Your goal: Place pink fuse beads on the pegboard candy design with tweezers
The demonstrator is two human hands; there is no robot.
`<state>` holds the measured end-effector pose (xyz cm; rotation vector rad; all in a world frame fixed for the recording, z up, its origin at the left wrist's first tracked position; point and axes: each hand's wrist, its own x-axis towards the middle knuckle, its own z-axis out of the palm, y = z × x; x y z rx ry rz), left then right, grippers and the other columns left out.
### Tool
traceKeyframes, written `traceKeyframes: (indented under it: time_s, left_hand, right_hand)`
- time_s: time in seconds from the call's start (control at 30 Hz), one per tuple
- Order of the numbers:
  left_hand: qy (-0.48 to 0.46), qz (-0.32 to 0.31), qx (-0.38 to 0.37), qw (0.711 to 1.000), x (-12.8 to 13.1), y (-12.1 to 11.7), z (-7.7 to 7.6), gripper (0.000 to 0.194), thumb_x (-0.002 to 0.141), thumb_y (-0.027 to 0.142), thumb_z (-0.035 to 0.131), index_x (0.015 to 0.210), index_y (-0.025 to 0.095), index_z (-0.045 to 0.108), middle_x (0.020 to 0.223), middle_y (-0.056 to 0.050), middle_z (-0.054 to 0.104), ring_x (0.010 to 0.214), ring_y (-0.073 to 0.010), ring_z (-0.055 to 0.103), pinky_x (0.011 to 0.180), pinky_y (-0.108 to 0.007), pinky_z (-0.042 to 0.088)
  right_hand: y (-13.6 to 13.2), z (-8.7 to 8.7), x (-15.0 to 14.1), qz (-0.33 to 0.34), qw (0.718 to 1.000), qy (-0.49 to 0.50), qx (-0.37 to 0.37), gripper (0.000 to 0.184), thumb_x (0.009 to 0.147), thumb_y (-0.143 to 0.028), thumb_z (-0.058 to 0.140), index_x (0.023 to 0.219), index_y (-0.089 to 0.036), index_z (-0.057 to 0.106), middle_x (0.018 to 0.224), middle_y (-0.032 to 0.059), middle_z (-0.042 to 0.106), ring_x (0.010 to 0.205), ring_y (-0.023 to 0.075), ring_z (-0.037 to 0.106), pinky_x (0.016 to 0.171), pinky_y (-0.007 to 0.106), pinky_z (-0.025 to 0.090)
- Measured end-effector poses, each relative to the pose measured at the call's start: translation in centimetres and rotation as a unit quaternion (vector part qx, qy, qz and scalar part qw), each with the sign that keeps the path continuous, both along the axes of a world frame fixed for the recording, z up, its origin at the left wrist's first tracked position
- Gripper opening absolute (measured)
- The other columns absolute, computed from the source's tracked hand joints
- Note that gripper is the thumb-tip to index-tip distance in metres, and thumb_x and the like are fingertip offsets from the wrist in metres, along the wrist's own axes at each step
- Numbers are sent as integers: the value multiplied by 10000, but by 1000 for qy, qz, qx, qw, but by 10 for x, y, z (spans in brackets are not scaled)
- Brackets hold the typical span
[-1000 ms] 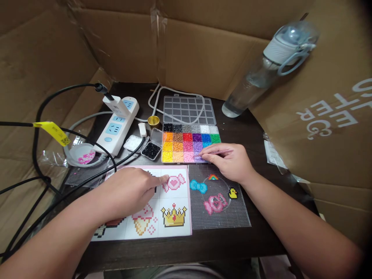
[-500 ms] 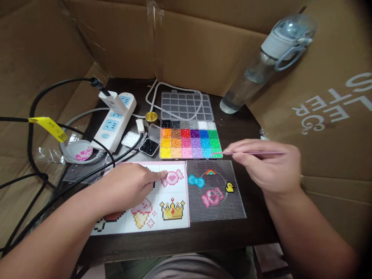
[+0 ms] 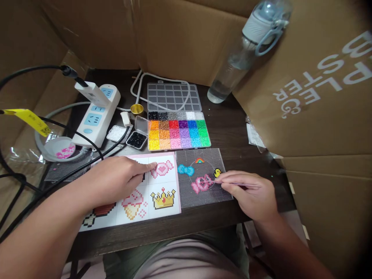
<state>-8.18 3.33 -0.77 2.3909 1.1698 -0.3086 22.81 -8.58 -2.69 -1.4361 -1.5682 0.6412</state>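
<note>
My left hand [image 3: 116, 182] rests on the printed pattern sheet [image 3: 163, 220], index finger stretched out and touching the edge of the pink candy picture [image 3: 162, 169]; it holds nothing. In my right hand [image 3: 252, 193] are thin pink tweezers [image 3: 236, 183]. Their tip is over the right wing of a pink bead candy [image 3: 201, 183] on the clear pegboard [image 3: 215, 195]. Whether a bead sits in the tip is too small to tell. Also on the pegboard are a blue bead bow [image 3: 186, 169], a small bead rainbow [image 3: 199, 160] and a yellow bead duck [image 3: 217, 173].
Behind the pegboard lies a sorted bead box [image 3: 178, 131], its lid open. A power strip [image 3: 97, 116], black cables, small bead boxes [image 3: 136, 140] and a dish of pink beads [image 3: 62, 149] stand left. A water bottle [image 3: 232, 58] stands back right; cardboard walls enclose the table.
My right hand has brought the tweezers from the bead box's front right corner down to the bead candy on the pegboard. My left finger stays at the candy picture. The view has shifted.
</note>
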Motion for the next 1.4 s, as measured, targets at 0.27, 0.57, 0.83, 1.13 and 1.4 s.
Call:
traceKeyframes:
  time_s: [0.27, 0.57, 0.83, 1.13, 1.4]
  left_hand:
    - [66, -28, -3, 997, 4, 1, 5, 500, 936, 294, 371, 1382, 395, 572, 1053, -82, 748, 837, -265, 683, 719, -365, 511]
    - [67, -27, -5, 997, 3, 0, 3, 500, 938, 294, 363, 1378, 401, 576, 1082, -86, 746, 883, -303, 689, 757, -412, 520]
    - [76, -28, -1, 997, 3, -1, 5, 504, 937, 304, 355, 1383, 390, 574, 1034, -92, 751, 846, -296, 686, 731, -401, 514]
    - [75, -13, -4, 997, 2, 0, 0, 502, 918, 295, 394, 1363, 441, 575, 1089, -58, 751, 871, -287, 690, 752, -385, 511]
    - [82, -5, -10, 997, 4, 1, 0, 490, 943, 299, 390, 1383, 440, 552, 1110, -66, 744, 903, -295, 684, 766, -390, 502]
  right_hand:
    - [2, -7, -4, -17, 1000, 7, -13, 160, 790, -146, 705, 720, -267, 783, 752, 16, 787, 687, 199, 759, 672, 292, 642]
    - [3, -10, -5, 3, 1000, 10, -3, 179, 781, -112, 713, 723, -268, 779, 757, 5, 788, 681, 188, 759, 685, 286, 642]
    - [2, -11, -5, 4, 1000, 10, 0, 161, 775, -109, 726, 733, -253, 783, 766, 11, 790, 689, 182, 757, 700, 281, 637]
    - [0, -14, -1, -3, 999, 33, 2, 189, 779, -85, 714, 743, -253, 792, 774, 11, 790, 701, 169, 752, 692, 259, 620]
    - [9, -22, 20, -105, 921, 373, -47, 114, 661, -323, 866, 713, -261, 786, 765, 46, 764, 414, 60, 442, 372, 222, 342]
